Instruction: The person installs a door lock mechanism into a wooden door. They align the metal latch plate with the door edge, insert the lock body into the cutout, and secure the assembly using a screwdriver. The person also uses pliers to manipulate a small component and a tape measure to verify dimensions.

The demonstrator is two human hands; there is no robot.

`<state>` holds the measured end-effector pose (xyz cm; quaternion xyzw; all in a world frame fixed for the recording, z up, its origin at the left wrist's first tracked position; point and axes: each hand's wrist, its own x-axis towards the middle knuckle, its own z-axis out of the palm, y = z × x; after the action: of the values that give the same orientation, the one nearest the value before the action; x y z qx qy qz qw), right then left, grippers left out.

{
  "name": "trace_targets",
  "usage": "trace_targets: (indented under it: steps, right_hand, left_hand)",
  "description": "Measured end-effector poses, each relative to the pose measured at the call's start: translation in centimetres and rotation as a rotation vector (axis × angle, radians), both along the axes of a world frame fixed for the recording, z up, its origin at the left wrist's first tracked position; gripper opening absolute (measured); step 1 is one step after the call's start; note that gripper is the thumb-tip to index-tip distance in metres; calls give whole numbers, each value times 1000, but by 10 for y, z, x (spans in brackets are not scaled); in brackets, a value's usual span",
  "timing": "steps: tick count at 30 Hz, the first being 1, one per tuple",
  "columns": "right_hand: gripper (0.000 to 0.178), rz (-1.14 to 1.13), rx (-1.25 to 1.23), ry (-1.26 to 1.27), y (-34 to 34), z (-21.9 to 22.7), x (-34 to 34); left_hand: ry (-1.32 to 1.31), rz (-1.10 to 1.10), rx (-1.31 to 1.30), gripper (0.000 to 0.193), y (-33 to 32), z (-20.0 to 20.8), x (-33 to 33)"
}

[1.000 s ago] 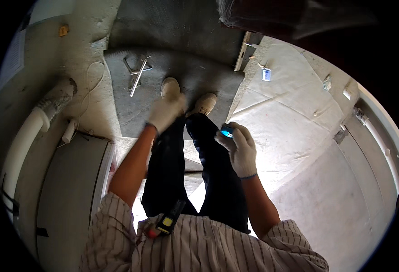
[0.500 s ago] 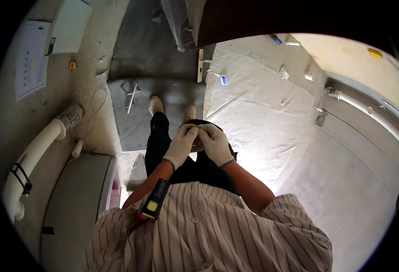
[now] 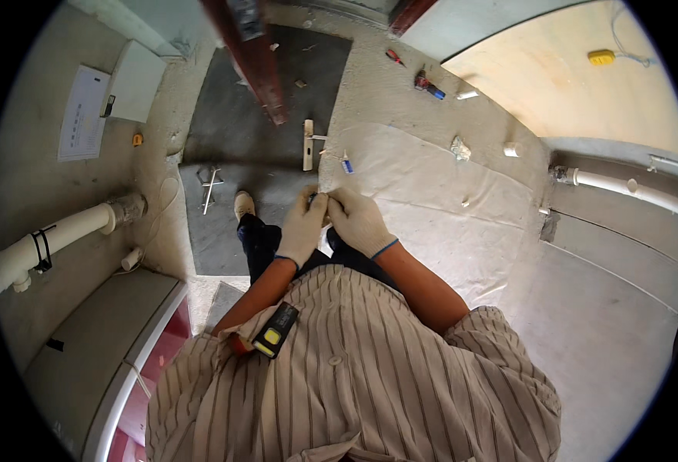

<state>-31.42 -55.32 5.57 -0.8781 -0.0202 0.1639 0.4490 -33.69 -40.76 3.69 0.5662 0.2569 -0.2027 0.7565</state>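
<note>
My left hand point(image 3: 301, 232) and my right hand point(image 3: 362, 225), both in white knit gloves with blue cuffs, meet in front of my waist. Their thumbs and fingertips are pinched together around something small. A bit of dark shows at the left fingers, but the gloves hide its kind. Beyond the hands, a metal door handle plate point(image 3: 308, 148) lies on the dark mat point(image 3: 239, 138). A small blue and white container point(image 3: 346, 163) is right of it. Silver handle-like bars point(image 3: 210, 189) rest to the left.
A dark red door edge point(image 3: 266, 77) juts in overhead. White pipes point(image 3: 65, 248) run along both side walls. A power drill point(image 3: 429, 85) and a red-handled tool point(image 3: 395, 58) lie at the far right. Pale sheeting point(image 3: 431, 177) covers floor on the right. A light point(image 3: 276, 331) hangs on my shirt.
My view has tilted, bringing the drill and more of the mat into sight. The joined hands sit slightly higher in view, still pinched together. The dark overhead shape has shifted left.
</note>
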Motion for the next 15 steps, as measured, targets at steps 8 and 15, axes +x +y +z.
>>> trace_targets:
  steps: [8, 15]
  right_hand:
    - [22, -245, 345, 57, -132, 30, 0]
    - [24, -245, 395, 111, -199, 33, 70]
  left_hand:
    - [51, 46, -333, 31, -140, 47, 26]
    - [-107, -57, 31, 24, -217, 48, 111]
